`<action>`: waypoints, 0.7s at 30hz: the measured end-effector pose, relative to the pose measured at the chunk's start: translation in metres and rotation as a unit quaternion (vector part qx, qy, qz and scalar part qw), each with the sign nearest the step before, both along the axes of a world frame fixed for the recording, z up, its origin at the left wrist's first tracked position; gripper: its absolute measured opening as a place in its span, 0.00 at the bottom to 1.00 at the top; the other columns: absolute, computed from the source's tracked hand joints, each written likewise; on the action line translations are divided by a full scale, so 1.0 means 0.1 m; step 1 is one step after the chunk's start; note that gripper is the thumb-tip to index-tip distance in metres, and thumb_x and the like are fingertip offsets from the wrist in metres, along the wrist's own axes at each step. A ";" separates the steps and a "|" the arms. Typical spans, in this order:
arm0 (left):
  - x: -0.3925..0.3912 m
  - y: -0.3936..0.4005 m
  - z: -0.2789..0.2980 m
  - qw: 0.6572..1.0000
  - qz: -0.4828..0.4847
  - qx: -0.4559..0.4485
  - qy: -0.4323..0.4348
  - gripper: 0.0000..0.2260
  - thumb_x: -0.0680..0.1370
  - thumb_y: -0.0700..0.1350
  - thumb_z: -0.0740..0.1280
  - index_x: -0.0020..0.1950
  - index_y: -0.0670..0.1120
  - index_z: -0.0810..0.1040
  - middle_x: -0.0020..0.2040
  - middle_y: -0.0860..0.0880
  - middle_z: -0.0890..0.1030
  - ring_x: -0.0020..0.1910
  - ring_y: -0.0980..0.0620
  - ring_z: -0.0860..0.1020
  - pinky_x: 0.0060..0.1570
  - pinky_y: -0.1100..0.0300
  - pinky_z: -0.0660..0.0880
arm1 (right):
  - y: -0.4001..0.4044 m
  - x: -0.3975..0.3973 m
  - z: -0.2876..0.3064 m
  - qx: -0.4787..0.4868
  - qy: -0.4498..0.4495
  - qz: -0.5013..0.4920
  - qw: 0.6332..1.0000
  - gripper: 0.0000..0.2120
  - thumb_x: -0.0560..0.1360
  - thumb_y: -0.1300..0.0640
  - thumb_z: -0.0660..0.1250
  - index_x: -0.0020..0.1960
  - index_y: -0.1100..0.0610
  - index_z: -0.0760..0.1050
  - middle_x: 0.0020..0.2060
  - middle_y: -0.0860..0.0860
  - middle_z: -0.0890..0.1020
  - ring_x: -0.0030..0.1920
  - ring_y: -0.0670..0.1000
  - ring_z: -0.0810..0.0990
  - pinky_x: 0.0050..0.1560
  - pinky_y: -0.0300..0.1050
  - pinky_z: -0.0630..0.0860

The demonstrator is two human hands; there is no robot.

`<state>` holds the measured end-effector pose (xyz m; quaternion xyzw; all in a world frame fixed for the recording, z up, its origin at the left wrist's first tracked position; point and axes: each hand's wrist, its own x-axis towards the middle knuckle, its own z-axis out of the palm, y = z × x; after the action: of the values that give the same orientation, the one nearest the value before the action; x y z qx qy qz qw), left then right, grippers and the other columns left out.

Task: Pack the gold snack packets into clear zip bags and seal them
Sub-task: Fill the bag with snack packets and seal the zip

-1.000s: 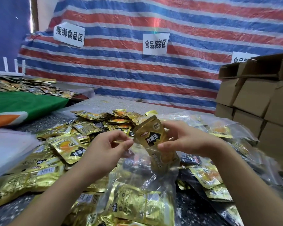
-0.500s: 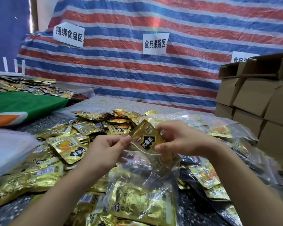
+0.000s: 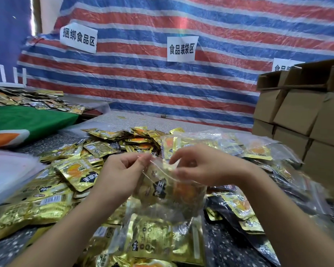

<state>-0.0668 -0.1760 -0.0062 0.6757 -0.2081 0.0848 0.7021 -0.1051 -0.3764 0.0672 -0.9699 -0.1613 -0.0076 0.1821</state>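
Both hands are raised over a dark speckled table (image 3: 226,245) strewn with gold snack packets (image 3: 79,173); between them hangs a clear zip bag (image 3: 170,193) with gold packets already inside it, the black label of one showing through the plastic; the left hand (image 3: 123,174) pinches the bag's top edge at its left end between thumb and forefinger, the other fingers curled under; the right hand (image 3: 199,168) holds the opposite end of the same edge, thumb below and fingers spread above it; the strip of the bag's mouth runs slackly from one hand to the other, and whether it is pressed closed cannot be told through the blur; the bag's lower end sags toward the filled bags (image 3: 156,241) lying nearest the person, each holding gold packets; more filled clear bags (image 3: 256,151) lie to the right, well apart from the loose heap at left; a stack of brown cardboard boxes (image 3: 301,116) stands at the right edge of the table; behind everything hangs a red, white and blue striped tarpaulin (image 3: 162,87) bearing white paper signs (image 3: 182,48) with black characters; at far left a green cloth (image 3: 27,120) covers another surface, with further packets scattered beyond it.
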 end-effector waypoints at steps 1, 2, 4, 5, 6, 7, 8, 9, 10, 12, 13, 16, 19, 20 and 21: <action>0.00 0.01 0.01 1.000 0.004 -0.015 0.004 0.12 0.74 0.55 0.65 0.40 0.53 0.87 0.37 0.46 0.86 0.35 0.46 0.84 0.33 0.58 0.80 | 0.00 -0.02 0.03 0.007 -0.021 0.001 1.000 0.18 0.76 0.38 0.65 0.57 0.48 0.78 0.45 0.41 0.83 0.44 0.37 0.81 0.40 0.32 0.76; 0.00 0.01 0.02 0.999 0.003 -0.033 0.009 0.12 0.73 0.56 0.65 0.40 0.53 0.86 0.38 0.46 0.86 0.37 0.45 0.84 0.34 0.57 0.81 | 0.00 -0.04 0.05 0.012 -0.035 0.008 0.999 0.22 0.72 0.33 0.63 0.55 0.48 0.78 0.44 0.41 0.82 0.43 0.37 0.80 0.40 0.32 0.75; -0.01 0.02 0.04 0.998 -0.008 -0.064 0.020 0.12 0.73 0.57 0.65 0.40 0.54 0.86 0.39 0.46 0.86 0.37 0.46 0.85 0.33 0.61 0.80 | -0.01 -0.08 0.09 0.007 -0.045 0.030 0.999 0.23 0.69 0.32 0.65 0.51 0.49 0.79 0.42 0.43 0.82 0.42 0.39 0.79 0.40 0.32 0.74; -0.01 0.02 0.05 0.997 -0.014 -0.076 0.028 0.13 0.72 0.57 0.64 0.40 0.53 0.86 0.39 0.46 0.86 0.37 0.47 0.85 0.32 0.62 0.79 | 0.00 -0.09 0.09 0.001 -0.052 0.039 0.998 0.19 0.71 0.36 0.68 0.49 0.51 0.80 0.41 0.43 0.82 0.42 0.40 0.79 0.40 0.32 0.74; -0.02 0.02 0.05 0.995 -0.021 -0.088 0.036 0.13 0.72 0.57 0.64 0.41 0.52 0.86 0.40 0.46 0.86 0.37 0.46 0.85 0.31 0.63 0.79 | 0.00 -0.09 0.08 -0.001 -0.066 0.042 0.997 0.15 0.73 0.41 0.71 0.48 0.52 0.80 0.40 0.44 0.82 0.41 0.40 0.78 0.40 0.32 0.74; -0.01 0.02 0.05 0.994 -0.029 -0.096 0.045 0.15 0.72 0.58 0.64 0.42 0.50 0.86 0.41 0.46 0.86 0.38 0.46 0.85 0.31 0.63 0.79 | 0.00 -0.08 0.08 0.001 -0.087 0.042 0.995 0.11 0.74 0.47 0.72 0.47 0.54 0.81 0.39 0.45 0.82 0.40 0.42 0.78 0.40 0.34 0.74; 0.00 0.01 0.04 0.993 -0.036 -0.098 0.056 0.16 0.72 0.58 0.65 0.45 0.48 0.85 0.41 0.45 0.86 0.38 0.45 0.85 0.32 0.63 0.79 | 0.01 -0.07 0.08 0.007 -0.109 0.036 0.993 0.08 0.76 0.51 0.72 0.46 0.56 0.81 0.39 0.47 0.82 0.40 0.43 0.78 0.39 0.36 0.74; 0.00 0.01 0.03 0.992 -0.043 -0.092 0.069 0.18 0.72 0.59 0.65 0.48 0.46 0.84 0.42 0.46 0.86 0.39 0.45 0.86 0.33 0.62 0.80 | 0.01 -0.06 0.08 0.018 -0.126 0.029 0.991 0.07 0.76 0.53 0.72 0.45 0.57 0.82 0.38 0.49 0.82 0.39 0.45 0.78 0.39 0.38 0.74; 0.01 0.01 0.02 0.992 -0.054 -0.076 0.086 0.20 0.71 0.60 0.66 0.51 0.45 0.81 0.43 0.46 0.86 0.41 0.45 0.86 0.34 0.60 0.80 | 0.02 -0.06 0.08 0.033 -0.137 0.024 0.990 0.06 0.76 0.55 0.72 0.45 0.58 0.82 0.38 0.50 0.82 0.39 0.46 0.79 0.40 0.40 0.74; 0.01 0.01 -0.01 0.990 -0.083 -0.007 0.112 0.23 0.68 0.61 0.67 0.54 0.45 0.79 0.46 0.48 0.86 0.44 0.49 0.86 0.40 0.58 0.79 | 0.00 -0.05 0.09 0.072 -0.148 0.013 0.986 0.05 0.76 0.57 0.72 0.44 0.58 0.82 0.37 0.51 0.83 0.39 0.47 0.81 0.41 0.41 0.76; 0.00 0.00 -0.03 0.988 -0.099 0.031 0.116 0.23 0.68 0.61 0.67 0.55 0.46 0.79 0.47 0.50 0.86 0.45 0.52 0.85 0.42 0.59 0.77 | -0.01 -0.05 0.10 0.089 -0.155 0.009 0.984 0.05 0.76 0.57 0.72 0.44 0.58 0.82 0.37 0.51 0.84 0.39 0.48 0.81 0.41 0.41 0.77; -0.04 -0.03 -0.02 0.986 -0.123 0.043 0.104 0.18 0.72 0.57 0.65 0.52 0.47 0.82 0.45 0.49 0.87 0.44 0.56 0.85 0.38 0.69 0.76 | -0.06 -0.07 0.14 0.112 -0.187 0.006 0.976 0.04 0.75 0.57 0.73 0.43 0.57 0.82 0.36 0.50 0.83 0.38 0.47 0.80 0.40 0.38 0.76; -0.09 -0.04 0.03 0.987 -0.124 -0.041 0.091 0.13 0.72 0.54 0.65 0.43 0.48 0.85 0.44 0.44 0.86 0.42 0.46 0.86 0.35 0.63 0.79 | -0.10 -0.12 0.21 0.147 -0.215 0.008 0.966 0.05 0.74 0.55 0.74 0.42 0.56 0.82 0.35 0.51 0.83 0.37 0.51 0.80 0.38 0.42 0.76; -0.10 -0.04 0.05 0.987 -0.125 -0.058 0.084 0.12 0.72 0.54 0.65 0.41 0.49 0.85 0.44 0.43 0.86 0.42 0.44 0.86 0.34 0.61 0.80 | -0.10 -0.13 0.24 0.161 -0.222 0.012 0.962 0.06 0.75 0.54 0.73 0.41 0.55 0.82 0.35 0.52 0.83 0.37 0.52 0.80 0.37 0.44 0.77; -0.11 -0.04 0.06 0.987 -0.125 -0.066 0.075 0.11 0.72 0.54 0.65 0.41 0.50 0.85 0.44 0.43 0.86 0.41 0.43 0.86 0.34 0.60 0.80 | -0.10 -0.15 0.26 0.169 -0.229 0.016 0.959 0.07 0.75 0.53 0.72 0.41 0.55 0.81 0.34 0.53 0.83 0.37 0.54 0.80 0.37 0.46 0.76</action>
<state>-0.0782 -0.1802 0.0000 0.6011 -0.2316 -0.0416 0.7638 -0.1199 -0.3866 0.0930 -0.8946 -0.2106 -0.2536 0.3017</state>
